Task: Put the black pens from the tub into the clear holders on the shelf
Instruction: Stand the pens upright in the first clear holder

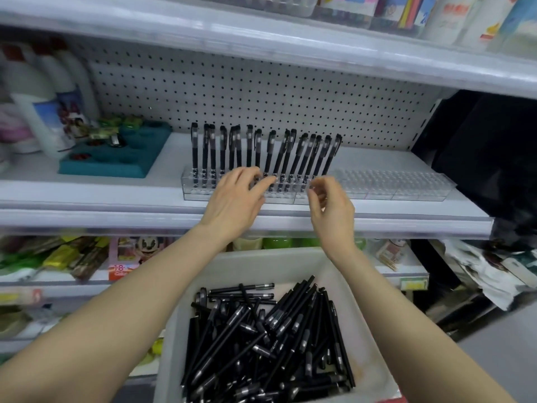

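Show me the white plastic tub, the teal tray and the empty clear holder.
white plastic tub (261, 269), head view, back wall
teal tray (101, 171), head view, front edge
empty clear holder (392, 183), head view, top

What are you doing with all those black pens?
A person is stocking pens. The left part of the clear holders on the shelf already has standing pens; the right part is empty. The left hand touches them, and the right hand hovers beside, fingers curled. The tub below holds many loose pens.
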The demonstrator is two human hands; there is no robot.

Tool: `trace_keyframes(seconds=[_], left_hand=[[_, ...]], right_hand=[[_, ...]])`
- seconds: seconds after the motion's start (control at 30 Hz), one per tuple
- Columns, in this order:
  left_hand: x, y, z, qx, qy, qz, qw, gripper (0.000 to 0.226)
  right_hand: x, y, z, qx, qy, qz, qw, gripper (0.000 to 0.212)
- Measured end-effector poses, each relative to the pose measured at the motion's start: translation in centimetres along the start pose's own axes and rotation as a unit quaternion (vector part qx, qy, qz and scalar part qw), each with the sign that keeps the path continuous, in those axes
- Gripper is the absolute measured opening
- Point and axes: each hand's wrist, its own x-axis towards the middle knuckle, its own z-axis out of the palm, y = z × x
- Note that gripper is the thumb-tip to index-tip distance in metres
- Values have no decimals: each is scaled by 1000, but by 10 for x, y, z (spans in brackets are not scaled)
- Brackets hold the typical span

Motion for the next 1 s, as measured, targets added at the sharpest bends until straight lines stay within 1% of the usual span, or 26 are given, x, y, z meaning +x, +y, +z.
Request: trace_keyframes(seconds=[0.1,0.23,0.27,0.33,0.37,0.4,0.43,0.5,0.57,0.63,0.7,0.77,0.83,0.9,0.97,1.0], left_hand=[[-14,-9,-9,7,6,-19,1000,48],[-31,-27,-22,26,14,-40,999,49],[-35,-32,-25,30,12,-47,998,49],[-42,-41,-31,36,15,-55,998,49],[-45,-45,-32,36,16,-57,998,49],[-47,-49,-34,34,15,-58,998,50],[-49,-51,-34,31,11,-57,998,51],[-51,-52,-34,23,1,-59,998,53],[-51,-51,-33,13,-2,-65,998,54],[-51,-51,-32,2,-2,-66,998,54],[-51,-51,-34,-6,-3,-63,998,54],[-52,-51,-38,-20,-4,-60,998,54],[-54,-46,-42,-42,7,-54,998,51],[-60,-36,-45,-66,4,-30,997,48],[-66,-23,-45,-96,-41,16,994,44],[-69,-16,-43,-104,-71,42,991,42]], right_hand=[[-35,-13,20,-8,-104,-56,993,6],[-73,-28,47,-26,-273,-75,959,7],[-80,-31,51,-28,-299,-68,951,8],[-89,-37,59,-60,-299,-41,951,10],[-91,-39,62,-97,-289,-31,952,12],[-92,-42,64,-144,-295,-22,944,15],[-94,-45,66,-194,-320,-12,927,17],[-99,-51,69,-260,-402,23,878,19],[-106,-54,70,-265,-479,75,833,23],[-111,-53,70,-250,-516,120,810,25],[-111,-51,69,-224,-517,154,812,25],[-108,-51,64,-189,-503,181,824,25],[-100,-53,54,-156,-484,193,839,22],[-88,-57,41,-112,-458,185,862,18],[-73,-64,28,-70,-429,161,886,11],[-65,-67,21,-53,-413,150,897,13]])
